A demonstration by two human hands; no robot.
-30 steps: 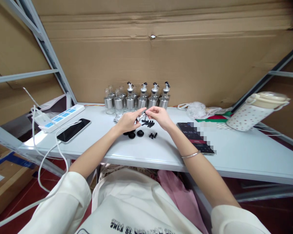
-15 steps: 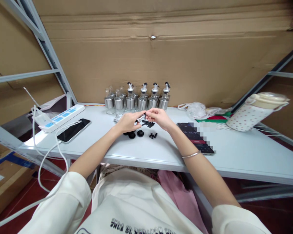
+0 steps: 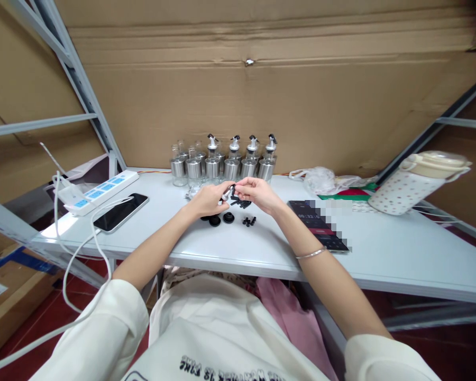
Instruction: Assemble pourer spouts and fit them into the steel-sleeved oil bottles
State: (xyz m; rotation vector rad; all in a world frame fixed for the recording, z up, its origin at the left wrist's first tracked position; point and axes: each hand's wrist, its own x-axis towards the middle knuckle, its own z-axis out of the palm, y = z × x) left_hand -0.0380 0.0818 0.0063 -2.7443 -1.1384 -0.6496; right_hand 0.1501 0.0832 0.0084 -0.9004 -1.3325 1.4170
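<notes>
Your left hand and right hand meet over the middle of the white table, fingertips pinched together on a small pourer spout held just above the tabletop. Against the frame half a second back, your hands sit a touch farther from you and slightly higher; the grip itself reads unchanged. The spout is too small to show which hand bears the load.

Directly beneath your fingers lies a loose cluster of black stoppers, with two black round caps just to their left. Behind, at the far edge, stands a row of glass bottles with steel bands; the four to the right carry spouts, those on the left stand open.

To the left, a black phone lies beside a white power strip with blue sockets. To the right, a second phone shows a timer; its digits are partly masked and not fully legible. A spotted flask lies on its side at far right. Print on your shirt is cut off and unreadable.
</notes>
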